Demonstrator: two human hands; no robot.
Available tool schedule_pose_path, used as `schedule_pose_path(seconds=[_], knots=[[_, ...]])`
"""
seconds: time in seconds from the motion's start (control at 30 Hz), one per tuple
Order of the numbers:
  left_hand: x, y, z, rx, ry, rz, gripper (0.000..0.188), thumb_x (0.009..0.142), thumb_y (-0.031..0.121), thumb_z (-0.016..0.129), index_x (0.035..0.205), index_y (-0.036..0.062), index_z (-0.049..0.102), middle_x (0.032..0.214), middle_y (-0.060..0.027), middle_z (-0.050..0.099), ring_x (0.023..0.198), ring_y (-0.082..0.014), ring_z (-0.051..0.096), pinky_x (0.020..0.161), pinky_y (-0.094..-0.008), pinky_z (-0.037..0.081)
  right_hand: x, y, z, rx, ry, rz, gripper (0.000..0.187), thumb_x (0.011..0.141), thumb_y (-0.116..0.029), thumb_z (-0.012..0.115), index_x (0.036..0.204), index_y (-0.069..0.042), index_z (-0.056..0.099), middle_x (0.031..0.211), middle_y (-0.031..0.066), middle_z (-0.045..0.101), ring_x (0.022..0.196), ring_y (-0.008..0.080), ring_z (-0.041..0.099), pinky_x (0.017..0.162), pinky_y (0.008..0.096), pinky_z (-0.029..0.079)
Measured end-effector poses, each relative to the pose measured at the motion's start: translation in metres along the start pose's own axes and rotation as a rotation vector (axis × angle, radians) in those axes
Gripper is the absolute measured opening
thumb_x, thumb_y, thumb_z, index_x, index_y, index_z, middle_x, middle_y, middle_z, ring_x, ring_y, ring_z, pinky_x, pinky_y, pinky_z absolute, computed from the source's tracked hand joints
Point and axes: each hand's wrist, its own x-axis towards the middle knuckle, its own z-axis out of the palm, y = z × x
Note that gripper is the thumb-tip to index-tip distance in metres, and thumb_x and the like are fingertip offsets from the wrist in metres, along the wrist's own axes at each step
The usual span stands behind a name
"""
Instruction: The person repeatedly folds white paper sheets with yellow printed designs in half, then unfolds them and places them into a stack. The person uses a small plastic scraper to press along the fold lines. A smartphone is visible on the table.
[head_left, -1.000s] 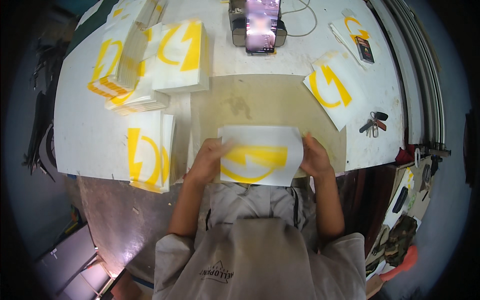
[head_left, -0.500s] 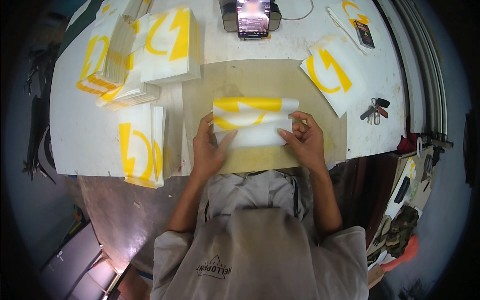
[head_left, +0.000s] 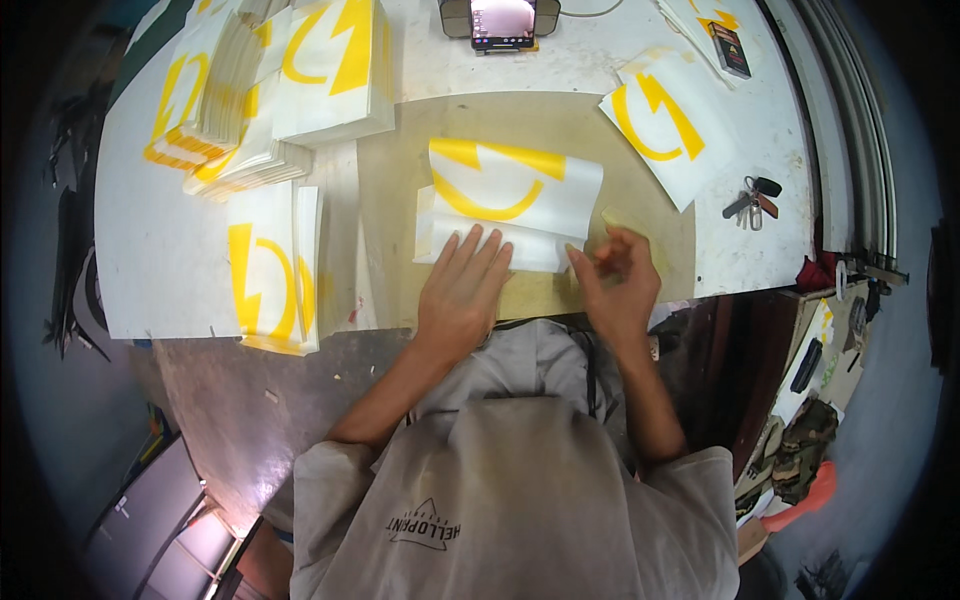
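Apparently we're folding the sheet (head_left: 512, 190) at our twelve o'clock, left hand (head_left: 465, 290) spread flat on it, right hand (head_left: 622, 275) at its four o'clock, pinching or not we can't tell; next calls for even creasing.

The white, stained worktop (head_left: 160, 260) carries a beige mat (head_left: 510, 115) mid-frame, with a partly folded paper sheet (head_left: 510, 185) on it. Yellow-printed paper stacks (head_left: 335, 75) fill the upper left; below them a paper bundle (head_left: 275, 270) overhangs the front edge. Right of centre lie printed paper (head_left: 655, 125) and a bunch of keys (head_left: 752, 203).
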Motion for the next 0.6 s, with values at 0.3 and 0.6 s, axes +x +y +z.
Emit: schedule_pose_path(seconds=[0.3, 0.6], knots=[[-0.017, -0.001, 0.0, 0.021, -0.036, 0.018, 0.037, 0.091, 0.003, 0.074, 0.127, 0.0019, 0.074, 0.134, -0.0145, 0.072, 0.132, -0.0342, 0.065, 0.112, -0.051, 0.052, -0.03, 0.002, 0.016, -0.422, -0.227, -0.555, 0.032, 0.087, 0.002, 0.076, 0.118, 0.002, 0.072, 0.132, 0.0169, 0.069, 0.128, 0.0353, 0.064, 0.111, 0.0552, 0.049], [-0.046, 0.001, -0.02, 0.052, -0.289, -0.044, 0.068, 0.097, 0.035, 0.071, 0.156, 0.0066, 0.053, 0.166, -0.0217, 0.042, 0.155, -0.0396, 0.039, 0.126, -0.0573, 0.031, -0.06, 0.002, 0.025, -0.56, -0.309, -0.486, 0.04, 0.095, -0.025, 0.076, 0.13, -0.006, 0.072, 0.149, 0.0154, 0.061, 0.148, 0.0387, 0.048, 0.122, 0.0687, 0.028]])
